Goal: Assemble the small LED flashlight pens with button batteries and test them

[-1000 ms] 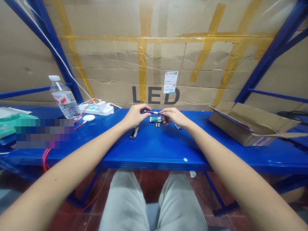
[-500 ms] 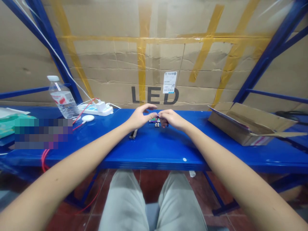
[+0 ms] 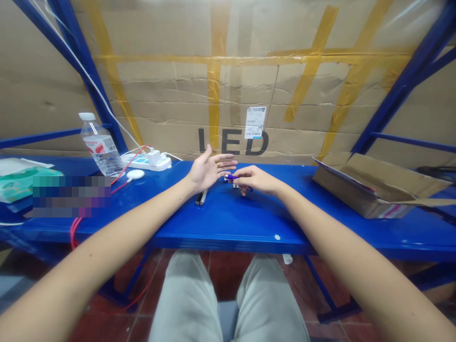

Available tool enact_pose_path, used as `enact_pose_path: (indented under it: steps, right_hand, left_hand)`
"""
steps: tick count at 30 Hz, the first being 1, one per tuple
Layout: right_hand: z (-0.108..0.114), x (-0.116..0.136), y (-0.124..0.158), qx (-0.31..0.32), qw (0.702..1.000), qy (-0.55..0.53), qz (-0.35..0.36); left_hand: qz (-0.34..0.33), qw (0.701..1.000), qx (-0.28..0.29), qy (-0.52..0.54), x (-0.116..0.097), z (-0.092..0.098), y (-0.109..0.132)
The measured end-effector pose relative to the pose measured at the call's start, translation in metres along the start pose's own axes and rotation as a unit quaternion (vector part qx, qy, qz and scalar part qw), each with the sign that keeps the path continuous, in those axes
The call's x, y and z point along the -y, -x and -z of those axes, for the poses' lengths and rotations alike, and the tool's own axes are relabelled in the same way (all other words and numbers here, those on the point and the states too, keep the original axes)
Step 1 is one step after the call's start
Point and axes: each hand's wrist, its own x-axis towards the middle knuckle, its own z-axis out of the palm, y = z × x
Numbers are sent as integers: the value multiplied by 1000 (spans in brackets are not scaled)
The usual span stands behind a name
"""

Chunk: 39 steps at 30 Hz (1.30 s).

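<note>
Over the blue table (image 3: 231, 223), a purple tube (image 3: 231, 177) is pinched in the right hand (image 3: 258, 179), grip narrow; beside it, the left hand (image 3: 205, 172) is spread wide. Apparent step: one-handed tube handling; the next move calls for a steady hold.

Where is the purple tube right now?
Near the middle of the head view, the purple tube is in the grip of the right hand, its silvery end toward the open left hand, over the blue table.
</note>
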Motion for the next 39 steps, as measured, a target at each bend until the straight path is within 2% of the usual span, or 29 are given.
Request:
enact_pose_path:
  steps: [6,19,27,39]
  right_hand:
    - [1,3,1,-21,999,35,0]
    - [8,4,2,-22,997,73,8]
    - [4,11,4,-44,996,82,-5]
    - [4,9,1,-43,995,89,7]
  left_hand:
    - [5,1000,6,22,2,2,-1]
    - [10,998,18,58,5,10,-2]
    - [16,999,-2,45,5,8,-2]
    - [14,998,-18,51,4,6,-1]
